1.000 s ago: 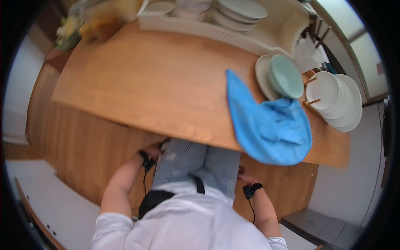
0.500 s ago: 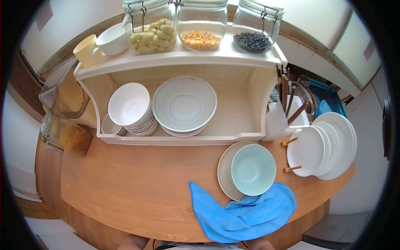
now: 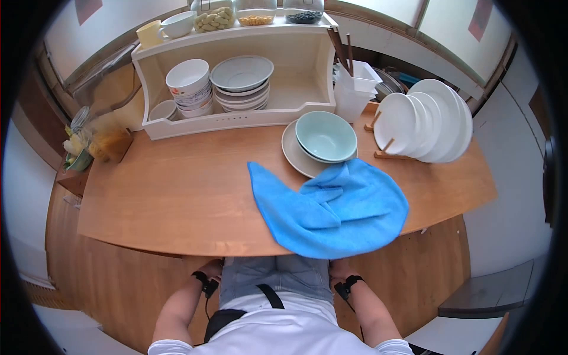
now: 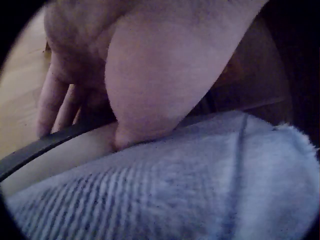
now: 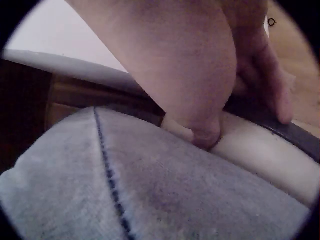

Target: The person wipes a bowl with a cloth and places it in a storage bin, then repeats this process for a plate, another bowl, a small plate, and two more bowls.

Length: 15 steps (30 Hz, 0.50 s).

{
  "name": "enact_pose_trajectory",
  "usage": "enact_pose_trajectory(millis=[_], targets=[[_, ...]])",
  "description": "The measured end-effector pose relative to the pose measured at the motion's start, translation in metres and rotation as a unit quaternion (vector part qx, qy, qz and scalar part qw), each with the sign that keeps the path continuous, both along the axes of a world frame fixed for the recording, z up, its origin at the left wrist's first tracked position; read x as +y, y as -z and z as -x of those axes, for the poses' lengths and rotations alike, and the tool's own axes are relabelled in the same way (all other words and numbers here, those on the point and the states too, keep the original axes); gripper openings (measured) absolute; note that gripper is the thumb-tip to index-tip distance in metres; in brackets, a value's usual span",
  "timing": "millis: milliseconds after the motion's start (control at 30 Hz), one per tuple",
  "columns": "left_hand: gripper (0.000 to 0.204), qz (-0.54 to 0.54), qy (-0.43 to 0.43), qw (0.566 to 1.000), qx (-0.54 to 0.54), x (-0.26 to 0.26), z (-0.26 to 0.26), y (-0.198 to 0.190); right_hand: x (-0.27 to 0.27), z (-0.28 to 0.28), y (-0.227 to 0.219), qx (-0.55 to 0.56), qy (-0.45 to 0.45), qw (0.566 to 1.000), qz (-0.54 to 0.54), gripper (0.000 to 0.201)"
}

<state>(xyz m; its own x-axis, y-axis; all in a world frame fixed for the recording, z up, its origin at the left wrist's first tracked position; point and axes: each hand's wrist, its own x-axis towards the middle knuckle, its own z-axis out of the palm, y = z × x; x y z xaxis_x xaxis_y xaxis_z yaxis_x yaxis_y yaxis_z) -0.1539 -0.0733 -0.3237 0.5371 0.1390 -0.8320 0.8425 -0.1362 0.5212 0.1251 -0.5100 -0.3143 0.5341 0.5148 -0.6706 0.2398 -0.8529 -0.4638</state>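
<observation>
My left hand [image 3: 212, 269] is down beside the left thigh, below the table's front edge. In the left wrist view its thumb presses on a pale seat [image 4: 60, 160] next to the jeans, while the fingers [image 4: 50, 105] reach over the dark rim. On the other side my right hand [image 3: 339, 270] grips the seat edge likewise, thumb on the pale top and fingers [image 5: 272, 85] across the rim. A crumpled blue cloth [image 3: 349, 210] lies on the table [image 3: 171, 189], overhanging its front edge. Behind it, a mint-green bowl [image 3: 326, 136] stands on a beige plate [image 3: 291, 148].
A cream shelf [image 3: 290, 115] at the back holds stacked bowls [image 3: 188, 77] and plates [image 3: 242, 74], with cups and jars on top. White plates [image 3: 396, 127] stand in a wooden rack at right. Beside the shelf is a white utensil holder [image 3: 352, 97].
The head view tilted up toward the shelf, then back down, showing both hands by the thighs again. The cloth, bowl and plates stay in place on the table.
</observation>
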Motion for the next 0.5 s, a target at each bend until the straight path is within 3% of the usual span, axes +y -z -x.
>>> enact_pose_trajectory(millis=[33,133,167,200,233,267,300,333,367,400,467,500], targets=[[0.043,0.019,-0.011,0.999,0.031,0.008,0.005,0.009,-0.004,0.002,-0.007,0.106,0.065,0.992,0.006,0.046],[0.040,0.006,-0.031,0.999,0.008,0.017,0.012,-0.022,-0.029,0.001,-0.025,0.156,0.090,0.980,-0.080,0.039],[0.044,-0.048,0.025,0.999,0.001,0.004,0.002,-0.072,-0.035,0.004,-0.037,0.138,0.102,0.976,-0.135,0.037],[0.044,-0.052,0.025,0.998,0.000,-0.003,-0.003,-0.102,-0.039,0.003,-0.054,0.137,0.101,0.976,-0.138,0.037],[0.044,-0.153,0.155,0.971,-0.095,-0.009,-0.004,-0.125,-0.042,0.001,-0.072,0.056,0.023,0.989,-0.137,0.036],[0.044,-0.245,0.278,0.910,-0.184,-0.020,-0.004,-0.156,-0.042,0.001,-0.096,-0.024,-0.057,0.989,-0.134,0.034],[0.041,-0.238,0.320,0.898,-0.189,-0.045,-0.014,-0.218,-0.038,0.005,-0.129,-0.018,-0.062,0.989,-0.133,0.034],[0.038,-0.229,0.361,0.883,-0.194,-0.068,-0.029,-0.283,-0.028,0.011,-0.169,0.039,-0.073,0.976,-0.200,0.031],[0.034,-0.121,0.350,0.897,-0.241,-0.078,-0.039,-0.323,-0.018,0.014,-0.209,0.093,-0.083,0.956,-0.265,0.028],[0.031,-0.013,0.334,0.898,-0.287,-0.081,-0.049,-0.353,-0.008,0.013,-0.246,0.095,-0.086,0.956,-0.265,0.028],[0.024,0.043,0.339,0.859,-0.382,-0.075,-0.071,-0.389,0.008,0.011,-0.309,0.138,-0.121,0.910,-0.373,0.018],[0.023,0.017,0.321,0.822,-0.471,-0.072,-0.086,-0.392,0.013,0.006,-0.331,0.104,-0.116,0.898,-0.411,0.015]])
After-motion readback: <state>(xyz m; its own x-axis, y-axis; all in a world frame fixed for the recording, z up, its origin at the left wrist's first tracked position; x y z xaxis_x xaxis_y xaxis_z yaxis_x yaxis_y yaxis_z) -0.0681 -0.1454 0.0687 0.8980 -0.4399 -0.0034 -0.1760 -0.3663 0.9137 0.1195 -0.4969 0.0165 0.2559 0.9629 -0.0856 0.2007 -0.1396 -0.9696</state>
